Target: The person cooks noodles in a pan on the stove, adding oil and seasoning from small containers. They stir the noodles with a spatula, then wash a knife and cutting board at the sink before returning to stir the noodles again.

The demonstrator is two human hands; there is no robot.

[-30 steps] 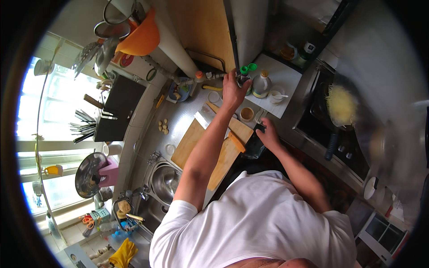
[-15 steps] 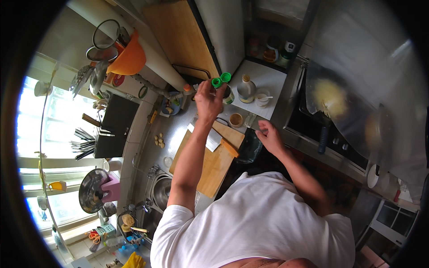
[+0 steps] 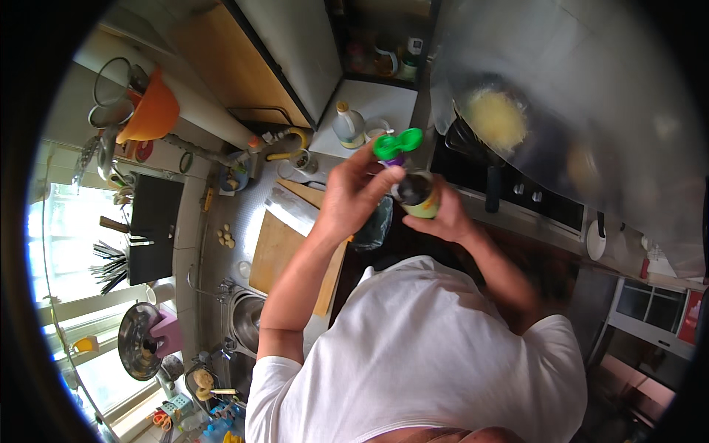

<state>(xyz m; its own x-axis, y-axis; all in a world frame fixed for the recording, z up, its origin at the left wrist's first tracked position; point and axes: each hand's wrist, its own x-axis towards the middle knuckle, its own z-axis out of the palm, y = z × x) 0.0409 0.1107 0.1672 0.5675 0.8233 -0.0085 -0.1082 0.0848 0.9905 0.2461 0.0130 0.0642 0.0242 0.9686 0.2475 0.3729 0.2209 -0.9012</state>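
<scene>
A dark sauce bottle with a pale label hangs tilted in front of my chest. Its green flip cap stands open at the top, above a purple collar. My left hand is closed at the bottle's neck, thumb and fingers just under the cap. Around the lower body, by the label, my right hand is wrapped. Beneath my left forearm lie a wooden cutting board and a cleaver, both partly hidden by the arm.
On the right, a wok with pale yellow food sits on the stove, its dark handle pointing toward me. A tan-capped bottle and a small white tub stand on a white surface. The sink is at left.
The bottle has come nearer and to the right, away from the white surface, in my left hand. My right hand has risen and taken hold of its body. My view has turned rightward.
</scene>
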